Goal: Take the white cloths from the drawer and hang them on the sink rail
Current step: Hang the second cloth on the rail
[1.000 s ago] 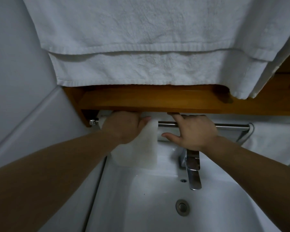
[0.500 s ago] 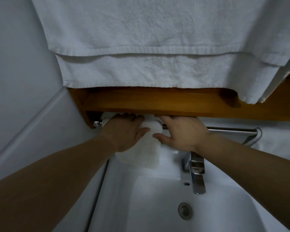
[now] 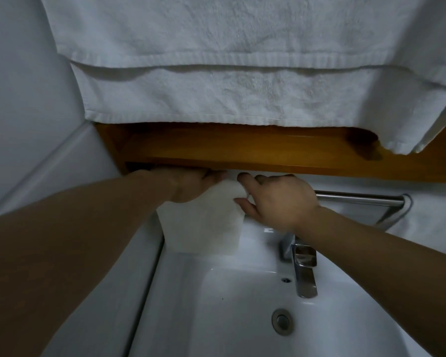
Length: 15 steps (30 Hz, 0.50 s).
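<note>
**Cloth draped over the sink rail, both hands at its top fold**

Cloth (image 3: 204, 222), small and white, hangs at the left part of the rail (image 3: 358, 198), its lower edge reaching the far-left rim of the sink (image 3: 242, 318). The rail runs left to right just under a wooden shelf (image 3: 242, 155), so both hands work in the narrow gap beneath the wood. The left hand (image 3: 188, 185) lies over the cloth's upper left part; its fingers (image 3: 214, 175) reach under the shelf, and whether they curl round the rail or only press the fabric cannot be told. The right hand (image 3: 278, 199) sits at the cloth's upper right corner, thumb below and forefinger above the fold, which reads as a light pinch. Such a two-point hold probably serves to spread the cloth square across the rail and keep it from sliding off. To the right, the rail is bare as far as its bracket, leaving room for further cloths. The faucet (image 3: 303, 266) stands below the right wrist. Large white towels (image 3: 229, 73) hang from above and hide the wall behind. The drawer is out of view.
</note>
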### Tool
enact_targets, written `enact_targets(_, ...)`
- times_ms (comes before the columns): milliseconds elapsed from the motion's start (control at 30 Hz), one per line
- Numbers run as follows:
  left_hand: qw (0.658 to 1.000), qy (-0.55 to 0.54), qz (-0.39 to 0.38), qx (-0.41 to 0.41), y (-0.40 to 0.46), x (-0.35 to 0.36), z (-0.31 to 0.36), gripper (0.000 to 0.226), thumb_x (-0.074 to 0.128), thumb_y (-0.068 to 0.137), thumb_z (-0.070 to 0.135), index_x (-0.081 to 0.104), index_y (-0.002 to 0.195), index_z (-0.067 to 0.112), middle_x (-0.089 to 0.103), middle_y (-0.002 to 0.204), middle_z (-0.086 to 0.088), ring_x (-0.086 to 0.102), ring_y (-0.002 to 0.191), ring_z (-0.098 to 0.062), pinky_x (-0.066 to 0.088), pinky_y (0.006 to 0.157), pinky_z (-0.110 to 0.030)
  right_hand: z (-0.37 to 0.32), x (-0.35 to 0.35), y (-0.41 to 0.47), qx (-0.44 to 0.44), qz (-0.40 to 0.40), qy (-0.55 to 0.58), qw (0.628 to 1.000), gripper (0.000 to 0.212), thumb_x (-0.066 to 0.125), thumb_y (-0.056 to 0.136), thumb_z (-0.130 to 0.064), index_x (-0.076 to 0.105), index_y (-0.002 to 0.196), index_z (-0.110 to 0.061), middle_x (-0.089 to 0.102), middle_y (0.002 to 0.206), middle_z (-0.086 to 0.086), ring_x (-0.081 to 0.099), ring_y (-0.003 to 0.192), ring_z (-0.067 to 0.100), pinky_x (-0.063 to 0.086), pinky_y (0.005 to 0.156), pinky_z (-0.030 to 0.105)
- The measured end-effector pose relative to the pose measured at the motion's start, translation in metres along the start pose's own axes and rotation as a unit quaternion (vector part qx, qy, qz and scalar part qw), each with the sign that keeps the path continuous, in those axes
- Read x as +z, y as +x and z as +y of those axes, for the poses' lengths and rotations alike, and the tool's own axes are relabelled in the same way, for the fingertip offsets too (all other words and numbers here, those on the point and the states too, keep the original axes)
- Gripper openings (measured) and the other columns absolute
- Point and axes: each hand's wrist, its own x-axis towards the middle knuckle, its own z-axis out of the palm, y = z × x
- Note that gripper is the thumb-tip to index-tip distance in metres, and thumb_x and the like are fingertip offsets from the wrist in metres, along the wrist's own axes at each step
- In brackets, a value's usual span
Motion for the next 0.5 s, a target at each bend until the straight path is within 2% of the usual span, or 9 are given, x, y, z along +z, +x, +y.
enact_targets(33,0.998,-0.058,-0.01,-0.016,0.003,-0.005,0.002,0.06,0.029,0.096,0.061,0.021,0.151,0.039,0.019,0.16,0.005,0.021,0.146,-0.021,0.01,0.119,-0.034,0.0,0.0,0.0,-0.001,0.003,0.003,1.0,0.044,0.041,0.097,-0.057,0.055,0.114,-0.019,0.058,0.064,-0.002,0.052,0.042,0.022,0.036,0.041,0.023)
enact_targets(100,0.993,-0.115,-0.015,-0.015,0.004,-0.009,0.008,0.059,0.034,0.099,0.053,0.016,0.153,0.036,0.016,0.161,0.005,0.018,0.146,-0.02,0.009,0.117,-0.03,0.0,-0.002,-0.001,-0.003,0.006,0.008,1.0,0.045,0.041,0.097,-0.058,0.054,0.117,-0.02,0.058,0.065,-0.002,0.052,0.043,0.022,0.036,0.042,0.023)
enact_targets(200,0.998,-0.055,0.018,0.006,0.002,0.001,0.011,0.058,0.03,0.103,0.047,0.022,0.153,0.019,0.021,0.16,-0.009,0.02,0.146,-0.027,0.011,0.118,-0.034,0.0,-0.002,-0.001,0.004,0.01,0.014,1.0,0.045,0.042,0.096,-0.057,0.055,0.118,-0.02,0.058,0.063,-0.002,0.052,0.042,0.022,0.037,0.041,0.024)
enact_targets(267,1.0,0.006,0.023,0.005,-0.002,0.005,0.009,0.074,0.014,0.097,0.06,0.029,0.152,0.013,0.031,0.155,-0.017,0.029,0.142,-0.033,0.021,0.115,-0.041,-0.001,-0.003,-0.001,0.007,0.008,0.017,1.0,0.044,0.042,0.096,-0.056,0.056,0.116,-0.02,0.058,0.062,-0.002,0.052,0.041,0.022,0.038,0.042,0.024)
enact_targets(333,0.991,0.095,0.09,0.04,-0.009,0.008,0.008,0.103,-0.008,0.081,0.073,0.055,0.134,0.012,0.059,0.128,-0.02,0.054,0.119,-0.036,0.041,0.099,-0.042,-0.001,-0.004,-0.001,0.005,0.003,0.022,1.0,0.043,0.04,0.096,-0.055,0.054,0.116,-0.02,0.058,0.063,-0.002,0.052,0.042,0.022,0.039,0.042,0.024)
enact_targets(367,0.977,0.143,0.135,0.079,-0.013,0.009,0.007,0.106,-0.014,0.081,0.074,0.067,0.114,0.013,0.068,0.103,-0.017,0.064,0.097,-0.034,0.048,0.085,-0.038,-0.001,-0.005,0.0,0.004,-0.003,0.025,1.0,0.043,0.038,0.097,-0.056,0.052,0.117,-0.021,0.059,0.064,-0.002,0.052,0.043,0.022,0.039,0.043,0.024)
enact_targets(400,0.966,0.174,0.159,0.105,-0.017,0.011,0.006,0.102,-0.014,0.085,0.072,0.07,0.097,0.015,0.069,0.082,-0.01,0.067,0.079,-0.028,0.05,0.074,-0.033,-0.001,-0.007,0.0,0.005,-0.012,0.028,1.0,0.044,0.036,0.097,-0.056,0.051,0.119,-0.021,0.059,0.065,-0.002,0.051,0.044,0.021,0.038,0.044,0.024)
enact_targets(433,0.967,0.177,0.153,0.104,-0.022,0.013,0.005,0.095,-0.011,0.088,0.069,0.069,0.093,0.017,0.068,0.077,-0.004,0.066,0.073,-0.024,0.051,0.07,-0.031,0.0,-0.009,0.001,0.006,-0.023,0.033,0.999,0.044,0.034,0.097,-0.057,0.049,0.121,-0.022,0.059,0.067,-0.003,0.05,0.046,0.021,0.037,0.046,0.024)
enact_targets(500,0.973,0.154,0.147,0.089,-0.029,0.022,0.003,0.085,0.0,0.092,0.067,0.066,0.113,0.018,0.071,0.094,-0.004,0.068,0.083,-0.024,0.055,0.075,-0.035,0.001,-0.013,0.002,0.013,-0.049,0.053,0.997,0.045,0.03,0.098,-0.059,0.046,0.123,-0.025,0.058,0.07,-0.004,0.048,0.05,0.019,0.037,0.047,0.025)
